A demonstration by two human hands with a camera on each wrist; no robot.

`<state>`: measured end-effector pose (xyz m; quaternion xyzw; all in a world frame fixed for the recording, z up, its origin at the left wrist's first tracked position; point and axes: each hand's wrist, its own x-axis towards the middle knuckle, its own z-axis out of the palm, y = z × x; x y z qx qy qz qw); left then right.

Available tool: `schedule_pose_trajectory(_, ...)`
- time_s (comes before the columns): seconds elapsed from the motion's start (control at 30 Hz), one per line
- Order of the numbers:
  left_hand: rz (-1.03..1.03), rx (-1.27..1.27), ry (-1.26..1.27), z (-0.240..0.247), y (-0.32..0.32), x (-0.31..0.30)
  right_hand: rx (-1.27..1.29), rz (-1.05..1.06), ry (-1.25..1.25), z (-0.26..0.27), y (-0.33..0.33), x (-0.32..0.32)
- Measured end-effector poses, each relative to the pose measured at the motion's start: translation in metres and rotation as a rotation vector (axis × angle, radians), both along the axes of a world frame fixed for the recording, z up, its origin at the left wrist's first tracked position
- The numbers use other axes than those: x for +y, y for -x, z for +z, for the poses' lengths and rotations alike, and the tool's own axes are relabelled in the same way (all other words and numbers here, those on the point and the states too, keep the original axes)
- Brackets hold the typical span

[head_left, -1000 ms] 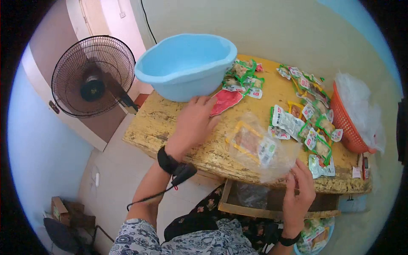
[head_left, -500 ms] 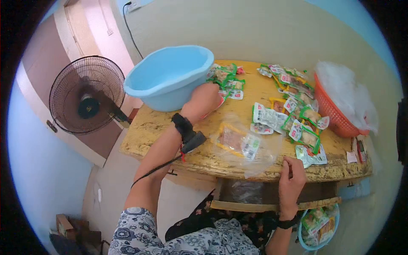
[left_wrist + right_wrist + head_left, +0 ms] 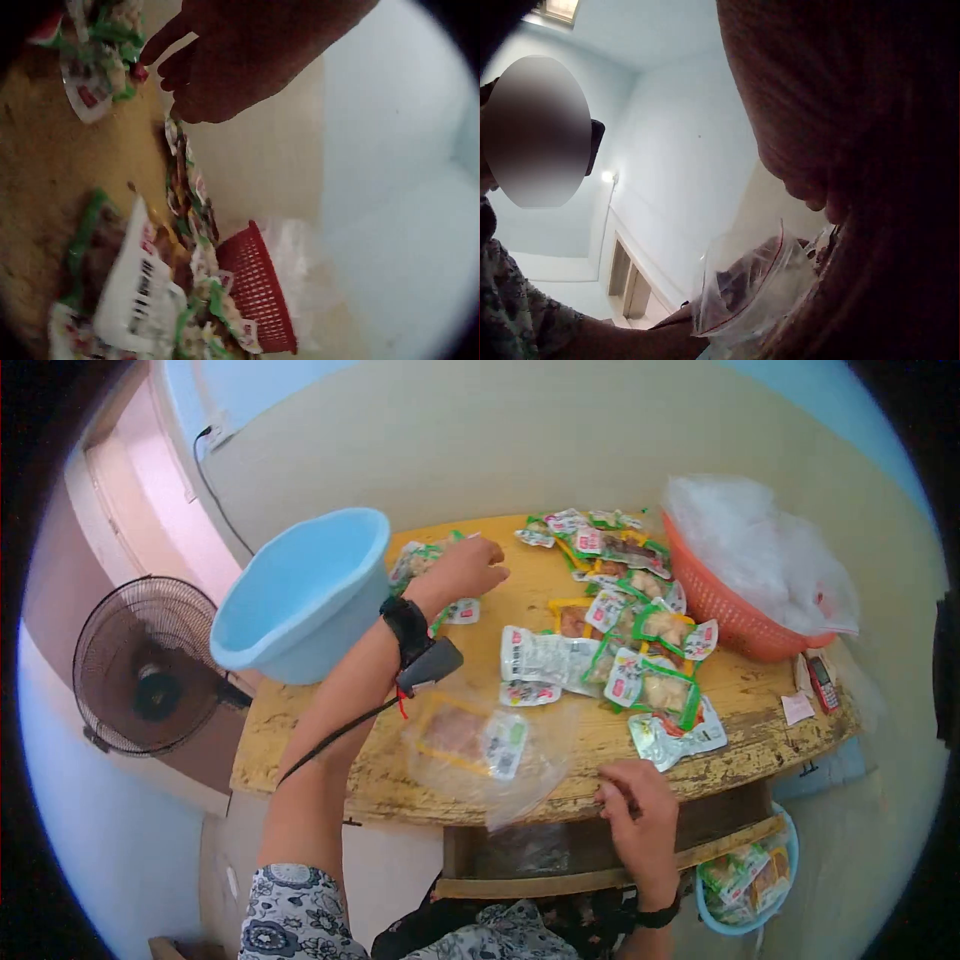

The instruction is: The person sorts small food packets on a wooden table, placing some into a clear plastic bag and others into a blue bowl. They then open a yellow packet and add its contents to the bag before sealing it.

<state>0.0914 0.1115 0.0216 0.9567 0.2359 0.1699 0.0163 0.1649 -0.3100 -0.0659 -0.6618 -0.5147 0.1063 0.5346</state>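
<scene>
Your left hand [image 3: 462,572] hovers over green-edged snack packets [image 3: 418,560] beside the blue basin [image 3: 300,595], fingers loosely bent with nothing in them. Your right hand [image 3: 638,815] rests curled at the bench [image 3: 760,700] edge, just beside the clear bag [image 3: 490,745] holding a yellow-rimmed packet [image 3: 455,732]. I cannot tell whether it pinches the bag. A white packet [image 3: 139,300] shows a barcode; other print is too small to read. Half a second ago your left hand lay nearer you, against the basin.
</scene>
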Motion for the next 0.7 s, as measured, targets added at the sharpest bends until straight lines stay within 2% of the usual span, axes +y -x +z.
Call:
schedule_pose_trajectory(0.07,-0.070,-0.032,0.103,-0.002,-0.033,-0.002,0.084,-0.022,-0.010,0.014,0.006,0.001)
schedule_pose_trajectory(0.17,-0.163,-0.050,0.102,0.000,-0.081,-0.003,0.093,0.018,-0.008,0.012,0.001,0.000)
schedule_pose_trajectory(0.27,0.061,0.146,0.429,0.009,-0.121,-0.011,-0.040,0.010,-0.033,0.014,0.002,0.003)
schedule_pose_trajectory(0.33,-0.011,0.233,0.126,-0.028,-0.144,0.028,-0.034,0.014,-0.060,0.010,0.002,0.006)
schedule_pose_trajectory(0.4,-0.033,0.276,-0.030,-0.047,-0.163,0.044,-0.020,0.029,-0.056,0.010,0.000,0.005)
schedule_pose_trajectory(0.43,-0.013,0.280,-0.029,-0.052,-0.170,0.049,-0.017,0.042,-0.048,0.010,-0.001,0.005)
schedule_pose_trajectory(0.5,0.023,0.085,0.205,-0.057,-0.178,0.050,-0.012,0.073,-0.031,0.011,-0.003,0.004)
schedule_pose_trajectory(0.57,0.046,-0.314,0.665,-0.044,-0.172,0.019,-0.001,0.098,-0.021,0.018,-0.003,0.005)
schedule_pose_trajectory(0.63,-0.024,-0.336,0.711,-0.054,-0.187,0.031,0.006,0.106,-0.010,0.017,-0.004,0.005)
schedule_pose_trajectory(0.7,0.021,-0.349,0.646,-0.064,-0.193,0.033,-0.002,0.108,-0.003,0.015,-0.004,0.006)
